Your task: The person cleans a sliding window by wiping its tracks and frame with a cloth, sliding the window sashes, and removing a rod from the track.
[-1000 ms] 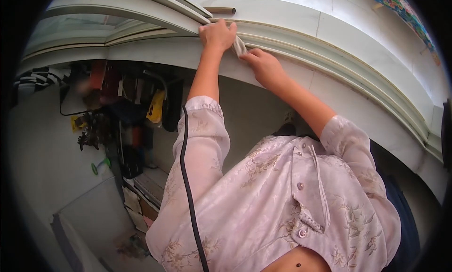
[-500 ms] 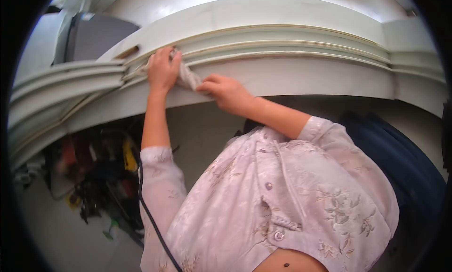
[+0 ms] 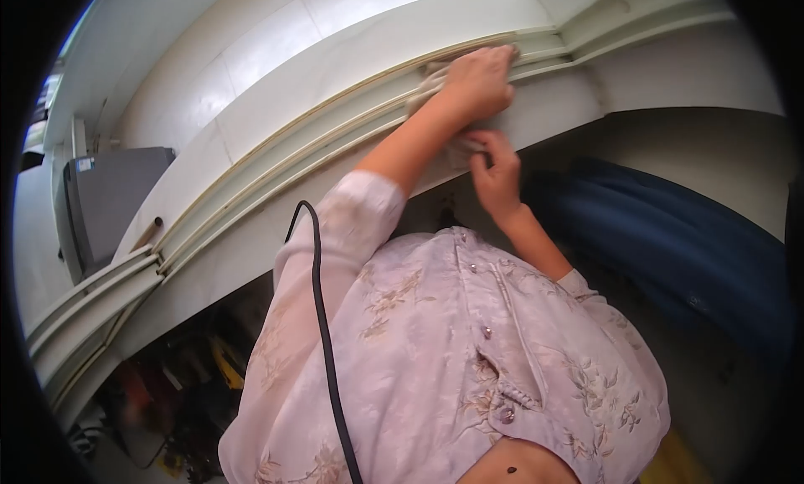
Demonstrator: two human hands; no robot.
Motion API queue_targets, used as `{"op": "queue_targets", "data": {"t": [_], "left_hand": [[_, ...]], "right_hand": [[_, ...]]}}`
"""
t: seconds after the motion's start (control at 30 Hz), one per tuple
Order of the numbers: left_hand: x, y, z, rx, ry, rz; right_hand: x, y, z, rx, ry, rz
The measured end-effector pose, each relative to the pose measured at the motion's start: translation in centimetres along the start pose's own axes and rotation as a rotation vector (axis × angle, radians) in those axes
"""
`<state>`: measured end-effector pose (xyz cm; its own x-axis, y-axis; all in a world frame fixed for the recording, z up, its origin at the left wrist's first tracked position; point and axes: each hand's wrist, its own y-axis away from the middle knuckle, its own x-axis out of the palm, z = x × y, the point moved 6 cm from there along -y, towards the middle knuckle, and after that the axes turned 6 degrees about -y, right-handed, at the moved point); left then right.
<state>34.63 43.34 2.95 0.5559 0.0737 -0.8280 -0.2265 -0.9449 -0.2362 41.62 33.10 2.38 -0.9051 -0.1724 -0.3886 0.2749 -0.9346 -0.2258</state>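
My left hand point(image 3: 479, 84) presses a pale, bunched cloth point(image 3: 424, 93) into the grooves of a sliding-window track point(image 3: 335, 126), with its fingers closed around it close to the track's right-hand corner. Part of the cloth pokes out on the left of that hand; the rest is hidden beneath it. Just below the sill's front edge, my right hand point(image 3: 497, 174) pinches the cloth's loose end. Both hands are slightly blurred.
A grey box-like appliance point(image 3: 117, 203) stands beyond the sill at left. A short brown rod point(image 3: 149, 231) lies by the left corner. Dark blue fabric point(image 3: 662, 224) is at right, with jumbled items point(image 3: 184, 392) on the floor below left. A black cable point(image 3: 322, 316) crosses my left sleeve.
Both hands have moved right along the track with the cloth, from near the left corner to near the right one. The view has also turned.
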Motion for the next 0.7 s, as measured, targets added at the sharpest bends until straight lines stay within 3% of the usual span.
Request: {"op": "queue_targets", "data": {"t": [0.13,0.23,0.43,0.53,0.6,0.67,0.7], "left_hand": [[4.6,-7.2,-3.6,0.048,0.030,0.072],[5.1,-8.4,-3.9,-0.019,-0.015,0.197],[-3.2,2.6,2.0,-0.132,-0.073,0.105],[-8.0,10.8,7.8,-0.314,-0.097,0.047],[-11.6,17.3,11.8,-0.560,0.017,-0.031],[-13.8,21.6,14.2,-0.637,0.037,-0.133],[-14.3,23.1,15.3,-0.699,0.605,-0.367]], "right_hand": [[-5.5,-1.1,-3.3,0.046,0.058,-0.238],[-7.0,-1.7,-5.4,0.165,-0.224,-0.398],[-2.1,-1.1,-2.3,0.214,-0.248,-0.133],[2.8,-0.8,0.2,0.183,-0.333,0.064],[7.5,0.0,2.4,0.157,-0.459,0.225],[10.7,0.4,4.8,0.046,-0.430,0.374],[11.9,0.5,5.8,0.032,-0.405,0.415]]}}
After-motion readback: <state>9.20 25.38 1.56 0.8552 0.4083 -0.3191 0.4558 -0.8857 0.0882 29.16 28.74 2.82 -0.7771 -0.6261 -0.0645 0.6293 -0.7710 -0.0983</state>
